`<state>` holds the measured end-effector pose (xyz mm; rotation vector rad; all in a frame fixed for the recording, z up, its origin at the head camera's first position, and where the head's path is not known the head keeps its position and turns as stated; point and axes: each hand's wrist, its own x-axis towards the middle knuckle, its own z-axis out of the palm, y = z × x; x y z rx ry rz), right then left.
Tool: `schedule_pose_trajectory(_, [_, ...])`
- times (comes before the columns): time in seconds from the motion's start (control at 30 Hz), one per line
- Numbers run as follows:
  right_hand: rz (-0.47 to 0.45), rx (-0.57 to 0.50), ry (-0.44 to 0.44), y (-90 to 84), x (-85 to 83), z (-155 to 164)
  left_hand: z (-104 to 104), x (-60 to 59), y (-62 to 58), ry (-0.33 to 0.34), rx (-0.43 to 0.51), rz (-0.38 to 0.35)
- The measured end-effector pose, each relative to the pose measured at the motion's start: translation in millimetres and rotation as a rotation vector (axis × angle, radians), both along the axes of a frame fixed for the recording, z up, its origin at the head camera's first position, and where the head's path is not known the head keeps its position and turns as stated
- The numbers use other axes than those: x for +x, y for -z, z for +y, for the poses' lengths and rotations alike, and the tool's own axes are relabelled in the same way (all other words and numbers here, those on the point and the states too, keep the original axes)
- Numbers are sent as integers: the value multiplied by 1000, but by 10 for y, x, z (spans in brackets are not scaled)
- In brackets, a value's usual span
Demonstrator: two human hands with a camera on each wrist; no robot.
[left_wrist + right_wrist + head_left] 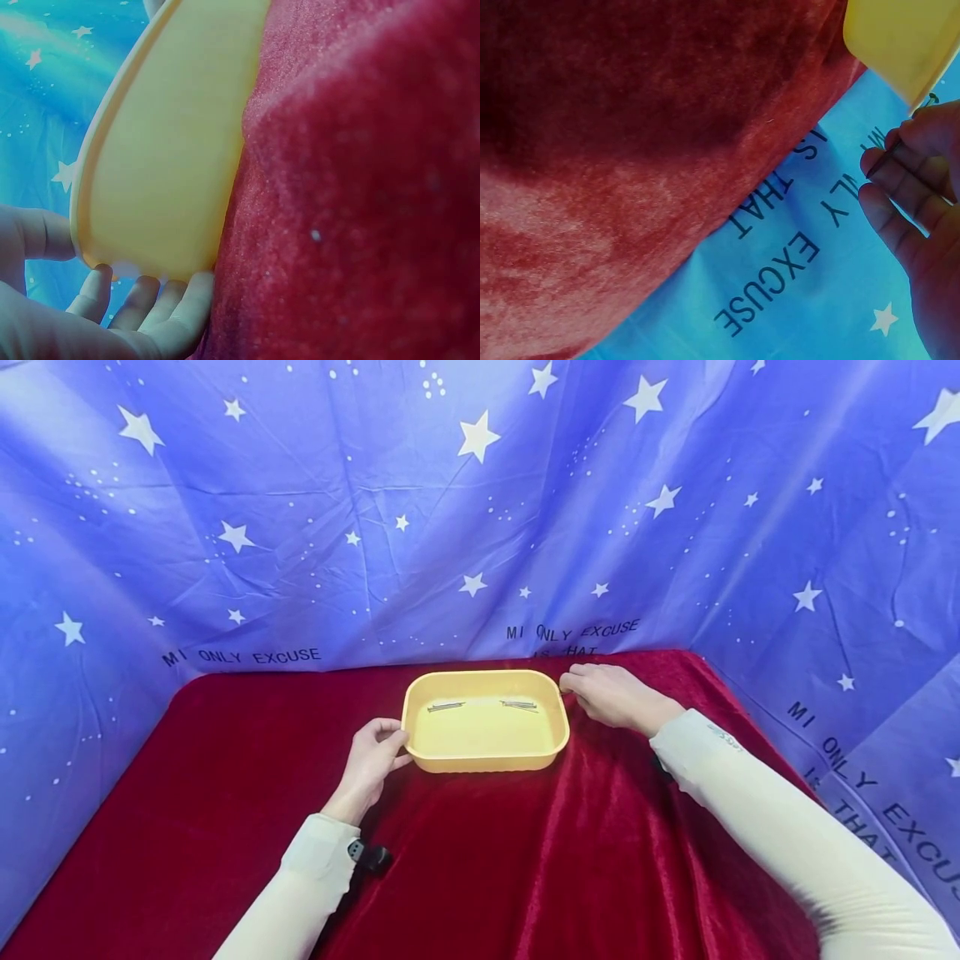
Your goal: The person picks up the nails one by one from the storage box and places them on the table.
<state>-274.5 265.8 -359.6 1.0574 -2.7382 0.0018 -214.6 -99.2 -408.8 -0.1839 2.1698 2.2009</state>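
A yellow plastic tray (487,763) with rounded corners rests on the red cloth. Inside it lie two small groups of thin metal nails, one left (446,706) and one right (519,704). At the tray's left end my left hand (369,760) holds the wall, thumb by the rim and bent fingers against the outside, as the left wrist view shows. Just beyond the right rim, my right hand (611,693) pinches a thin nail (933,98) between thumb and fingers. Its head pokes out above the fingertips; the hand hides part of the shank.
Dark red velvet cloth (465,860) covers the table, with folds on the right. A blue curtain with white stars and printed words (360,527) hangs behind and along both sides. A black wrist camera (370,857) sits on the left sleeve.
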Motion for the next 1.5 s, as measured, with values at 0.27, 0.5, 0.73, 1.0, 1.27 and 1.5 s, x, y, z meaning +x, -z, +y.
schedule_pose_trajectory(0.27, [-15, -4, 12, 88, -20, 88, -2, -2, 3, -1, 4, 2])
schedule_pose_trajectory(0.5, [-30, -10, 8, 199, -41, 155, -4, -1, 11, -3, -1, 0])
schedule_pose_trajectory(0.73, [-35, -10, 26, 314, -69, 213, -3, -13, 25, -4, 5, 3])
schedule_pose_trajectory(1.0, [-46, -17, 56, 396, -90, 259, -6, -17, 31, -6, 16, 3])
schedule_pose_trajectory(1.27, [-75, -28, 79, 428, -93, 291, -6, -13, 21, -8, 10, 0])
schedule_pose_trajectory(1.5, [-118, -64, 97, 466, -120, 348, -5, -12, 13, -4, 0, -6])
